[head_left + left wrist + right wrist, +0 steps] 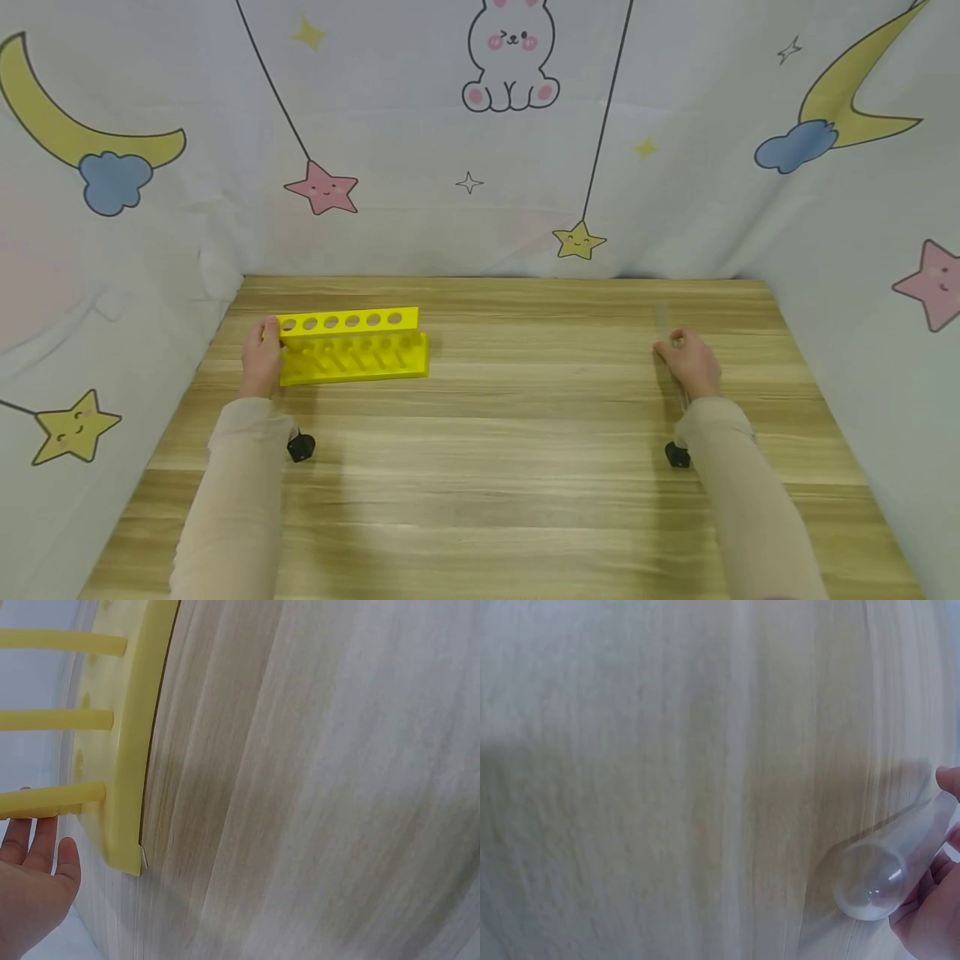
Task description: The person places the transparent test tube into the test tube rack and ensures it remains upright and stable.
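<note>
A yellow test tube rack (pixel 360 377) stands on the left side of the table, its upper shelf pierced by a row of several holes above a base with slanted rods. My left hand (pixel 262 354) grips the rack's left end, fingers at the upper shelf. From the left wrist view, the rods meet the base (pixel 129 750) beside the hand (pixel 34 889). Over on the right, my right hand (pixel 692 365) pinches a clear test tube (pixel 661 317) close over the table. The tube's rounded bottom (pixel 870 885) points back toward the right wrist camera.
The wood-grain table (pixel 495 467) runs back to a white curtain (pixel 420 242) printed with stars, moons and a rabbit, which also borders both sides. A small black device (pixel 302 447) sits at the left wrist, another black device (pixel 677 455) at the right.
</note>
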Demonstrator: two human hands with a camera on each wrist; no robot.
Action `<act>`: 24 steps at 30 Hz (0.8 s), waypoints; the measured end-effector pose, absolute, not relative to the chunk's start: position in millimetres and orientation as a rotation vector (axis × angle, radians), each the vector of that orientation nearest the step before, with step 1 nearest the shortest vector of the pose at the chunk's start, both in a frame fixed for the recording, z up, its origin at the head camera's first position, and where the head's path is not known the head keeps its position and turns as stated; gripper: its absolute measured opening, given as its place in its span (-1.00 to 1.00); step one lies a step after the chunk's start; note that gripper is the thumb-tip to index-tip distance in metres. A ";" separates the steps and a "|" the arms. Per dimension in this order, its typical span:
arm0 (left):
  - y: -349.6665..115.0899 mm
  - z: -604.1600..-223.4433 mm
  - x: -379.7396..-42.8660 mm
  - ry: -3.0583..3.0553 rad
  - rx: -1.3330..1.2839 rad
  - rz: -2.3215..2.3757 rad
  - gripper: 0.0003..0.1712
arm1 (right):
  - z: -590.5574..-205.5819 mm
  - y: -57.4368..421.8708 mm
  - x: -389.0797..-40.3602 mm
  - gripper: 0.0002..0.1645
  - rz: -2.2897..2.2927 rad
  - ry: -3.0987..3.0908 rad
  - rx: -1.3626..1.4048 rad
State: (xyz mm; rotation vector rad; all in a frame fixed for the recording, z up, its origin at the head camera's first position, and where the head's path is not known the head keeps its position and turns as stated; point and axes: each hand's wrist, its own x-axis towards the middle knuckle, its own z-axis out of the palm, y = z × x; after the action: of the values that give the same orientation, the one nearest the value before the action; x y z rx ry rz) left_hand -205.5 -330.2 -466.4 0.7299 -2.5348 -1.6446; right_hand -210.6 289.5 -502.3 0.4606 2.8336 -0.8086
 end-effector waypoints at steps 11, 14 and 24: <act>-328.8 -464.4 -207.4 -2.528 0.800 -1.672 -0.25 | -497.5 291.7 -208.7 -0.31 -0.873 2.778 0.466; -329.0 -464.8 -207.5 -2.532 0.791 -1.680 -0.22 | -496.7 292.5 -208.0 -0.32 -0.906 2.771 0.474; -332.1 -469.8 -208.8 -2.517 0.796 -1.668 -0.26 | -494.5 295.2 -206.1 -0.38 -1.007 2.829 0.443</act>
State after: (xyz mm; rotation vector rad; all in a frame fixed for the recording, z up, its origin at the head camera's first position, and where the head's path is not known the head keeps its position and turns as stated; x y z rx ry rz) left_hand -208.8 -332.1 -469.8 0.7958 -2.5171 -1.6684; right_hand -206.1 295.2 -494.5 0.4426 2.8294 -1.0069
